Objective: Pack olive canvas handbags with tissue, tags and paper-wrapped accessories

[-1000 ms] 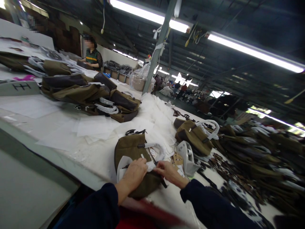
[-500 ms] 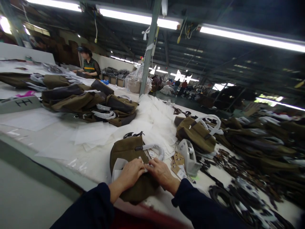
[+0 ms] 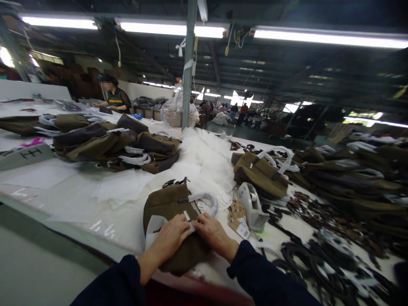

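Lengthwise, olive bag (image 3: 168, 208) pointing away.

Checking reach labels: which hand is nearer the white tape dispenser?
Right. The right hand rests on the olive bag, just left of the tape dispenser. The left hand presses the same bag farther left, with the right hand between it and the dispenser.

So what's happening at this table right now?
A person in dark sleeves presses both hands, left hand and right hand, onto an olive bag lying flat on the table, fingers meeting at a white paper strip on it. A tape dispenser and tags sit just right of the bag. More olive bags are piled behind, and another person works at the far end.
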### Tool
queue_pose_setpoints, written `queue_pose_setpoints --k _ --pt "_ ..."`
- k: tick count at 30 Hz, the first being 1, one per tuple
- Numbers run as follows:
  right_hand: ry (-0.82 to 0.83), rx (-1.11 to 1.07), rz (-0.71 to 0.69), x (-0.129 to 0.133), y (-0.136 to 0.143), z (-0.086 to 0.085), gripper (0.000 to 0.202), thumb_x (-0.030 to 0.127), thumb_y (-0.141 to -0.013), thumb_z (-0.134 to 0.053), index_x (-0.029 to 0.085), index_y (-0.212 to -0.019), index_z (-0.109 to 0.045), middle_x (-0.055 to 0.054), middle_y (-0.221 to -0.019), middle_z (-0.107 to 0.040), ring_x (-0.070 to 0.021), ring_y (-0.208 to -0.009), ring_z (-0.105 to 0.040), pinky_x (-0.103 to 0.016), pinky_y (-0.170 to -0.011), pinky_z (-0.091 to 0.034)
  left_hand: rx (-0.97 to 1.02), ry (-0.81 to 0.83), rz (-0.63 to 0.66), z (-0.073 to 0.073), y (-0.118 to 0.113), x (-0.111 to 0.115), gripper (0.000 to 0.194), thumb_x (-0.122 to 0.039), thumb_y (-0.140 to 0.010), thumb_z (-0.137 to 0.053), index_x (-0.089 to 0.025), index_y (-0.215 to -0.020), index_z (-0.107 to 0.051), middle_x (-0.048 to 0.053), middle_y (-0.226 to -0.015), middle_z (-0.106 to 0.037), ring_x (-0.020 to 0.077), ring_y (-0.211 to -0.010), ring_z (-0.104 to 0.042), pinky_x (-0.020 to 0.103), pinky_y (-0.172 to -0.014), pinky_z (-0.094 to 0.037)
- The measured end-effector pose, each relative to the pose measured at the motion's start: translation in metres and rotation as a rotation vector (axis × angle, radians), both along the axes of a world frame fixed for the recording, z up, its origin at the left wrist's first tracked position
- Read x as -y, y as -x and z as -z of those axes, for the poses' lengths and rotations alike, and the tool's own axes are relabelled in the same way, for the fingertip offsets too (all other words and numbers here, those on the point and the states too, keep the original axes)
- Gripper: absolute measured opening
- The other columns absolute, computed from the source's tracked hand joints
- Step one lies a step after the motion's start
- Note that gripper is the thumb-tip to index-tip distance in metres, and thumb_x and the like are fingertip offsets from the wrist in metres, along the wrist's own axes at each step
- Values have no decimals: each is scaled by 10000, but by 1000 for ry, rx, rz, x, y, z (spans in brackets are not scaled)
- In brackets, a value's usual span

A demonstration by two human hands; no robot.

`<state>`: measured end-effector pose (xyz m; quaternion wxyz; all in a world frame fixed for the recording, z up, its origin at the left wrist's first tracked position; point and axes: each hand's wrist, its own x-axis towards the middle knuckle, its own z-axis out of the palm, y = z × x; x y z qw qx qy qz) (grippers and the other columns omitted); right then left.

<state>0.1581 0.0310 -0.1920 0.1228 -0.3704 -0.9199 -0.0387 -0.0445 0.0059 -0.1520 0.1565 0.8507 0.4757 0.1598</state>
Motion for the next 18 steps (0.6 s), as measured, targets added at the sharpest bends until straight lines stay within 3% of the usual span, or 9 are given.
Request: queue_pose_setpoints --k 6,9,12,16,18 --pt "77 6 80 9 -1 -17 289 172 -881 -617 228 -1164 -620 -81 -1036 -625 -261 -972 -538 -382 -814 -489 -223 -174 -181 -5 32 13 151 -225 -906 -583 -211 -1043 -646 53 -1021 -612 249 -984 -542 398 -869 -414" --pt "138 -125 107 12 7 -34 436 253 -827 -707 250 -1247 -589 -88 -1148 -614 -288 -1058 -520 -435 -899 -466 -231 -194 -205 -5 42 18 175 -244 -888 -620 -221 -1061 -644 48 -1027 -616 247 -990 -542 406 -894 -399" --pt "210 -261 73 9 28 -39 482 304 -838 -706 227 -1293 -565 -86 -1169 -627 -264 -1071 -529 -415 -943 -444 -229 -199 -213 -6 44 18 158 -238 -873 -641 -222 -1030 -652 41 -1013 -621 244 -988 -548 414 -914 -400" --pt "284 -284 51 0 57 -23 213 266 -850 -692 226 -1059 -690 -50 -972 -660 -226 -948 -558 -356 -856 -445 -224 -270 -248 -6 41 22 339 -166 -838 -661 -206 -1171 -612 76 -1214 -591 274 -1111 -518 440 -982 -394" --pt "305 -352 92 -2 65 -13 66 228 -875 -654 211 -912 -706 -36 -891 -646 -205 -898 -552 -328 -810 -433 -240 -292 -212 -5 40 26 328 -128 -858 -613 -189 -1180 -608 87 -1264 -578 277 -1152 -503 439 -1011 -386"
